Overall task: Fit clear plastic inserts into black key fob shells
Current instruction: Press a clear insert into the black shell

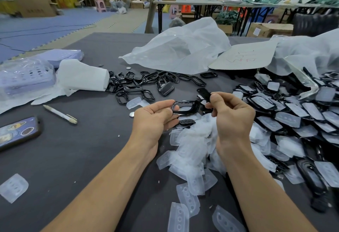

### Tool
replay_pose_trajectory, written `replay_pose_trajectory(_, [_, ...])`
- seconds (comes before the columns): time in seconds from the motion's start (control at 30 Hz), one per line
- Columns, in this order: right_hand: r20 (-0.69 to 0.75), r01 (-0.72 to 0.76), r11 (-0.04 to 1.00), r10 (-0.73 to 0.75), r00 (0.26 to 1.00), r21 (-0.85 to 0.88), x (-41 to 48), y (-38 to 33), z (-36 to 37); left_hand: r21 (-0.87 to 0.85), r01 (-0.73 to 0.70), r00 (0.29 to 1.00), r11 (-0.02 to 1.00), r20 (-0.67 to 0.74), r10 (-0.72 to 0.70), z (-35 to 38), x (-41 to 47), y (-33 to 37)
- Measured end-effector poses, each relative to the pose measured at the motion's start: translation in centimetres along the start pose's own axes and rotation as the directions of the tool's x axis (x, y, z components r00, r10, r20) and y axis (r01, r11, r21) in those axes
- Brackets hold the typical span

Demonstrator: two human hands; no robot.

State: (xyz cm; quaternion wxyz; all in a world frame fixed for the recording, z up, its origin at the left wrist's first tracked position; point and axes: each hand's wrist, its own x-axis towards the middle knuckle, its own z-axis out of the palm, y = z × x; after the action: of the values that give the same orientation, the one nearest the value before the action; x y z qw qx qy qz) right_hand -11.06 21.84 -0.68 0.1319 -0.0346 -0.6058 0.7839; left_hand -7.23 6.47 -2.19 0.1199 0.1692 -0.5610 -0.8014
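On the head camera, my left grip (156, 117) curls its fingers round one end of a black key fob shell (185, 107), an empty frame held over the counter (82, 149). My right grip (232, 118), at 3 o'clock of the shell, pinches a small black piece (204, 92). Clear inserts (190, 151) lie heaped at 6 o'clock below the shell. Fitted shells (293, 119) spread out at 3 o'clock, and empty frames (132, 86) lie at 11.

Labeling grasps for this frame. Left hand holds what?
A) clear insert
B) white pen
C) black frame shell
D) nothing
C: the left hand pinches the black frame shell by one end; the white pen lies apart on the table, and the right hand pinches a separate black part.
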Motion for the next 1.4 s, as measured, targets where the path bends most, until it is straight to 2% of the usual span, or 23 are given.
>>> replay_pose_trajectory(0.17, [0.037,0.059,0.997,-0.057,0.998,-0.050,-0.1,0.1,0.2,0.009,-0.009,1.000,1.000,-0.010,0.009,0.0,-0.1,0.0])
replay_pose_trajectory(0.27, [0.116,0.124,0.978,-0.105,0.988,-0.170,-0.3,0.4,0.3,0.016,-0.020,1.000,1.000,-0.003,0.020,0.0,-0.2,0.0])
replay_pose_trajectory(0.4, [0.234,0.254,0.884,-0.172,0.957,-0.392,-0.9,1.2,0.7,0.020,-0.047,0.998,0.999,0.043,0.046,0.1,-0.4,0.1])
replay_pose_trajectory(0.57, [0.197,0.322,0.797,-0.256,0.946,-0.511,-1.0,1.4,0.8,0.010,-0.044,0.990,0.999,0.138,0.042,0.2,-0.6,0.3])
replay_pose_trajectory(0.87, [0.199,0.380,0.734,-0.326,0.924,-0.563,-1.1,1.5,0.8,0.086,-0.058,0.982,0.995,0.182,0.042,0.0,-0.7,0.4])
replay_pose_trajectory(1.1, [0.191,0.370,0.714,-0.321,0.928,-0.595,-1.2,1.5,0.8,0.109,-0.094,0.989,0.990,0.128,0.080,-0.1,-0.7,0.3])
replay_pose_trajectory(1.23, [0.248,0.364,0.726,-0.267,0.931,-0.583,-1.3,1.3,0.9,0.109,-0.090,0.993,0.990,0.086,0.081,-0.2,-0.7,0.4])
replay_pose_trajectory(1.4, [0.333,0.484,0.630,-0.351,0.875,-0.607,-2.1,1.2,1.1,0.089,-0.107,0.994,0.990,-0.012,0.109,0.0,-0.8,0.6])
